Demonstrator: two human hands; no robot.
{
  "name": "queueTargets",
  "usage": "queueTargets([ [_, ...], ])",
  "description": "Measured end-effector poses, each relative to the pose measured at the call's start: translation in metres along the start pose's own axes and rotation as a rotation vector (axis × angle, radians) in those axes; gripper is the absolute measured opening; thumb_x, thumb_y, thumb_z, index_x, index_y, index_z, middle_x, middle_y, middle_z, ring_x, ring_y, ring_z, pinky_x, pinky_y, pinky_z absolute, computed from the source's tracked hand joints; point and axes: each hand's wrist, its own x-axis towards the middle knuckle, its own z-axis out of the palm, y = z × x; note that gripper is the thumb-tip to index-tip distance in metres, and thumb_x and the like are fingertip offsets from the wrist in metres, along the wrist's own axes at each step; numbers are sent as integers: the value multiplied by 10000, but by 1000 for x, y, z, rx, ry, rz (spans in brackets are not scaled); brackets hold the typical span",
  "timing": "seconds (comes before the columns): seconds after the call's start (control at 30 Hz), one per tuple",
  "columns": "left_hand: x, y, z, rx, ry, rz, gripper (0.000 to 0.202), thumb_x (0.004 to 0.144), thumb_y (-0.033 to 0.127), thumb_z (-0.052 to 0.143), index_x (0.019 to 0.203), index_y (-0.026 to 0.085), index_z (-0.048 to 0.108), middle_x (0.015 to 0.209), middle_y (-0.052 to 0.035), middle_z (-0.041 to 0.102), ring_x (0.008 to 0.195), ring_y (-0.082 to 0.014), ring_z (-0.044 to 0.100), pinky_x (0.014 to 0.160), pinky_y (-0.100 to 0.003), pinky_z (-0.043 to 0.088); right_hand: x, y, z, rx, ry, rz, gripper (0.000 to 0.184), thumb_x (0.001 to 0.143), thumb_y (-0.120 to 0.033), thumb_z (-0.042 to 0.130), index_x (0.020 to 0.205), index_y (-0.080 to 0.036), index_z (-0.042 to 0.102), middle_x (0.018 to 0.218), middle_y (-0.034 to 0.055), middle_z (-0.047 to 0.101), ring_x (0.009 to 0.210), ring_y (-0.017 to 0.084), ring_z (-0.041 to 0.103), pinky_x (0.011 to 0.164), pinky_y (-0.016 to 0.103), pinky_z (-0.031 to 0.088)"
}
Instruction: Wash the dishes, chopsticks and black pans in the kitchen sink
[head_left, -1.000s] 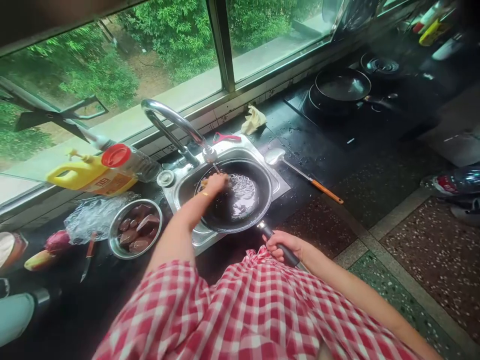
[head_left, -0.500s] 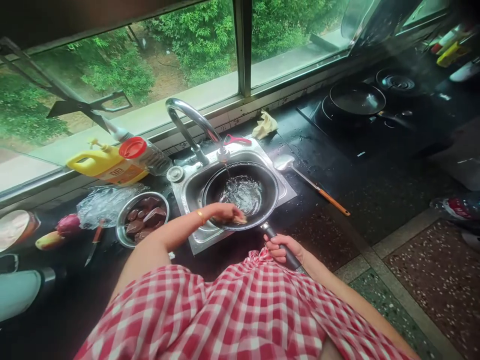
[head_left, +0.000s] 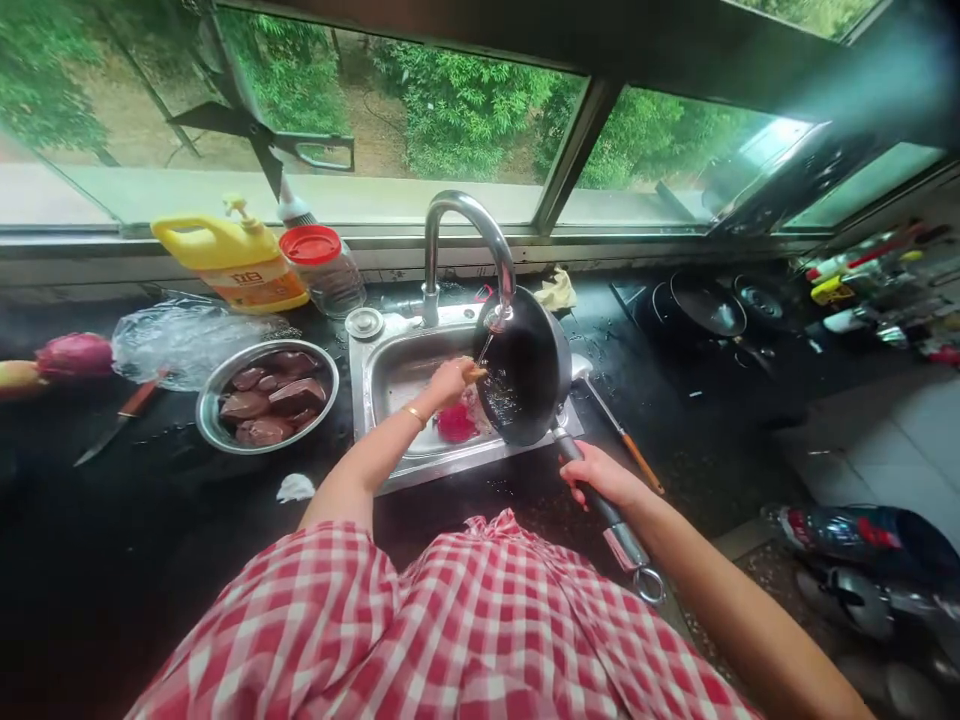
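Nearest, the right hand [head_left: 600, 475] is clenched round the handle of the black pan [head_left: 525, 365] at 5 o'clock of the sink [head_left: 375, 350], tipping it on edge so the water runs out. The left hand [head_left: 450, 380] is closed on what seems a small scrub pad [head_left: 475, 374], pressed inside the pan below the faucet [head_left: 465, 225] at 12 o'clock. Half a second ago the pan lay flat, full of water, with that hand at its near rim.
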Motion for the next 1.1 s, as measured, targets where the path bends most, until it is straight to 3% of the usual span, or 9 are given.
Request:
queueTargets([
  [0.2,-15,83,49,-136,-7,253,464,885,238,450,1342,223,527,1055,-101,608,921,-204,570,807,-300,446,-8,1,3,-82,69,-39,349,557,-286,557,828,-233,342,441,-108,458,348,107,453,337,212,367],
  [0.3,-32,100,60,-54,-73,297,563,864,357,491,1417,277,424,1158,-114,564,1033,-269,523,865,-367,428,-13,5,5,-6,37,-13,364,567,-291,574,862,-228,370,468,-106,472,350,97,444,336,209,370],
  [0.4,-44,75,52,98,-178,253,543,848,333,514,1388,318,454,1185,-122,545,1054,-297,498,881,-399,407,-19,17,4,145,-26,22,388,564,-289,607,881,-222,393,494,-107,473,348,81,425,326,202,366],
  [0.47,-38,46,31,195,-208,180,476,874,240,456,1344,299,502,1165,-128,545,1046,-282,495,874,-381,402,-24,32,3,284,-89,44,395,571,-284,635,887,-218,407,511,-109,465,349,65,406,321,193,360],
  [0.6,3,4,-25,300,-34,-2,479,916,188,365,1388,232,432,1212,-154,501,1114,-293,444,869,-362,401,-26,72,4,544,-254,71,388,598,-272,676,896,-207,436,534,-114,440,344,30,339,316,165,319],
  [0.67,25,2,-42,294,85,-57,474,931,208,349,1402,217,403,1231,-160,490,1109,-293,445,861,-358,406,-23,94,6,645,-358,68,379,618,-269,680,910,-204,448,534,-117,428,336,19,298,317,152,290],
  [0.73,39,10,-44,268,112,-68,453,933,221,359,1381,206,426,1224,-159,496,1082,-289,459,857,-368,409,-17,113,10,732,-473,61,360,652,-266,669,934,-205,454,534,-120,418,330,13,270,325,142,261],
  [0.87,49,40,-21,291,25,-39,390,880,158,455,1253,199,561,1213,-133,513,1081,-285,438,889,-419,392,-3,137,20,819,-655,67,319,701,-246,641,955,-204,453,538,-114,425,329,12,266,342,132,205],
  [1.1,65,110,34,199,16,211,495,846,106,429,1314,218,548,1421,-106,421,1165,-292,422,964,-425,365,3,137,23,798,-678,121,321,685,-223,652,917,-206,431,538,-101,447,338,17,295,352,126,204],
])
